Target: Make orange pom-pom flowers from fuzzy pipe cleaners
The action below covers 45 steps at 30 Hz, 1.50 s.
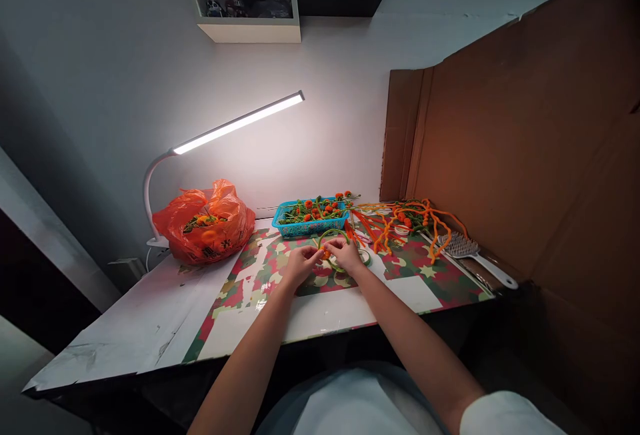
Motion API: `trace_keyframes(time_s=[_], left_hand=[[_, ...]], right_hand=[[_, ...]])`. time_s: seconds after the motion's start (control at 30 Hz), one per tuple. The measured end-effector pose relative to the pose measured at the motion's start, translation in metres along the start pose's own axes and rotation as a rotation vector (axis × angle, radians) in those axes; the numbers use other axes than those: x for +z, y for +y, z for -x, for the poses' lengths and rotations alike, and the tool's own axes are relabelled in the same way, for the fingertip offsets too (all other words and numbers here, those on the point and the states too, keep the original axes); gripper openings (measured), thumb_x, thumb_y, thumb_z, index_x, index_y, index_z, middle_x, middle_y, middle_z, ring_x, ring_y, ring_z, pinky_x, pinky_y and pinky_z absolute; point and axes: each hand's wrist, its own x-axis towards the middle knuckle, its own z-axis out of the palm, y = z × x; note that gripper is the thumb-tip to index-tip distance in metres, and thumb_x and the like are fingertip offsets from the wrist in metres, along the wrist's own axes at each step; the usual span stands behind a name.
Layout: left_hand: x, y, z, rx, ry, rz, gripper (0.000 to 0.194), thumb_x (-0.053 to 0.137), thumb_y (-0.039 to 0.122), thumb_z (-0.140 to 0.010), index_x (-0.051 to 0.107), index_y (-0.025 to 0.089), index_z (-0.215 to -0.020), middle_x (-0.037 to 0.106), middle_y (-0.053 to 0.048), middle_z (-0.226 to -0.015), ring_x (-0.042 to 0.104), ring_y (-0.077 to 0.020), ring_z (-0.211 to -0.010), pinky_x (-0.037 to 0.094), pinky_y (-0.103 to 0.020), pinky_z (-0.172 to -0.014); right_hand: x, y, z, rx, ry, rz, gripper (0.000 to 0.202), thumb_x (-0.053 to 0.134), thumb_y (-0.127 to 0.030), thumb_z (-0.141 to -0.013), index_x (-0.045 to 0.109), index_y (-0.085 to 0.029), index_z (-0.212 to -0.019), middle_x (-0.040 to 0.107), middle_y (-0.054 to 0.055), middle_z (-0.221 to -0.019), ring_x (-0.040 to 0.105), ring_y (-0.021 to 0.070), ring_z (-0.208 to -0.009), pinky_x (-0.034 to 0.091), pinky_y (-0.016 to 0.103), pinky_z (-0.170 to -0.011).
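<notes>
My left hand [303, 263] and my right hand [346, 255] meet above the middle of the table, their fingers pinched close together. Between the fingertips is a small fuzzy orange piece [327, 254], which looks like bent pipe cleaner. A thin green loop [327, 232] arches behind the fingers and seems joined to the orange piece; the join is hidden. Just right of my right hand lies a roll of green tape [365, 258], partly covered by the hand. Beyond both hands stands a blue basket [313, 228] filled with orange flowers on green stems.
An orange plastic bag [213, 228] with flowers inside sits at the left by a lit desk lamp [240, 123]. Orange pipe cleaners [385, 232] spread at the right. A white hairbrush [480, 258] lies along the right edge, beside a tall cardboard panel [510, 128].
</notes>
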Motion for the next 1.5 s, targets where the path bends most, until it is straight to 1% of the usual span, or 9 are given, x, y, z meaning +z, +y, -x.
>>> trace_keyframes(time_s=[0.17,0.27,0.4,0.57,0.67,0.9,0.97,1.27,1.5], left_hand=[[0.002,0.004,-0.002,-0.082,-0.001,0.205,0.036,0.071,0.05,-0.064,0.071,0.015,-0.072,0.069,-0.007,-0.066,0.065,-0.0176,-0.058,0.049,-0.023,-0.049],[0.001,0.007,-0.004,-0.155,0.154,0.373,0.042,0.075,0.051,-0.058,0.07,0.013,-0.075,0.068,-0.006,-0.065,0.064,-0.0163,-0.056,0.051,-0.023,-0.049],[-0.001,0.007,-0.006,-0.213,0.379,0.533,0.048,0.079,0.05,-0.053,0.068,0.011,-0.079,0.069,-0.007,-0.072,0.063,-0.0144,-0.057,0.053,-0.024,-0.053],[0.0,0.01,-0.005,-0.267,0.298,0.662,0.048,0.082,0.042,-0.052,0.066,0.014,-0.087,0.069,-0.006,-0.079,0.065,-0.0137,-0.061,0.053,-0.025,-0.058],[0.001,0.01,-0.005,-0.296,0.223,0.719,0.043,0.08,0.042,-0.057,0.066,0.015,-0.088,0.07,-0.007,-0.084,0.066,-0.0154,-0.067,0.053,-0.024,-0.057],[-0.002,0.002,-0.009,-0.339,0.203,0.795,0.031,0.076,0.037,-0.065,0.069,0.015,-0.085,0.072,-0.01,-0.092,0.068,-0.0192,-0.079,0.053,-0.028,-0.07],[-0.001,0.001,-0.01,-0.347,0.219,0.794,0.029,0.077,0.036,-0.064,0.07,0.014,-0.083,0.073,-0.01,-0.089,0.069,-0.0199,-0.08,0.053,-0.029,-0.072],[-0.001,-0.01,-0.019,-0.285,0.506,0.647,0.026,0.073,0.038,-0.066,0.071,0.016,-0.08,0.073,-0.006,-0.083,0.068,-0.0173,-0.078,0.053,-0.028,-0.074],[-0.004,-0.007,-0.015,-0.259,0.429,0.7,0.039,0.077,0.044,-0.058,0.071,0.015,-0.083,0.073,-0.007,-0.082,0.068,-0.0196,-0.08,0.053,-0.031,-0.076]], right_hand=[[0.0,-0.003,-0.002,0.09,-0.014,-0.147,0.026,0.075,-0.04,-0.055,0.067,-0.017,-0.064,0.066,0.003,-0.063,0.061,0.0163,-0.064,0.048,0.029,-0.065],[-0.001,-0.005,-0.001,0.14,-0.031,-0.288,0.035,0.076,-0.043,-0.055,0.068,-0.017,-0.075,0.068,0.004,-0.068,0.064,0.0177,-0.068,0.049,0.03,-0.066],[0.005,-0.003,0.004,0.063,-0.11,-0.235,0.048,0.084,-0.031,-0.043,0.067,-0.018,-0.086,0.07,0.004,-0.076,0.066,0.0192,-0.073,0.051,0.031,-0.068],[0.014,-0.001,0.006,0.008,-0.014,-0.229,0.036,0.08,-0.041,-0.051,0.069,-0.016,-0.074,0.07,0.005,-0.07,0.065,0.019,-0.067,0.051,0.032,-0.067],[0.013,-0.005,0.004,0.064,0.017,-0.294,0.036,0.082,-0.042,-0.046,0.068,-0.015,-0.067,0.068,0.004,-0.062,0.064,0.018,-0.061,0.051,0.033,-0.065],[0.011,-0.007,0.007,0.186,-0.013,-0.387,0.043,0.084,-0.045,-0.038,0.069,-0.015,-0.065,0.07,0.004,-0.065,0.064,0.0165,-0.063,0.051,0.032,-0.07],[0.013,-0.006,0.007,0.194,-0.005,-0.379,0.043,0.084,-0.045,-0.038,0.069,-0.014,-0.064,0.069,0.005,-0.064,0.064,0.0162,-0.061,0.051,0.032,-0.07],[0.021,-0.001,0.002,0.15,0.076,-0.374,0.036,0.083,-0.042,-0.042,0.067,-0.015,-0.06,0.066,0.003,-0.056,0.063,0.0164,-0.057,0.052,0.032,-0.065],[0.02,-0.003,0.004,0.191,0.07,-0.401,0.033,0.082,-0.039,-0.045,0.066,-0.015,-0.059,0.066,0.003,-0.057,0.064,0.0167,-0.059,0.052,0.032,-0.065]])
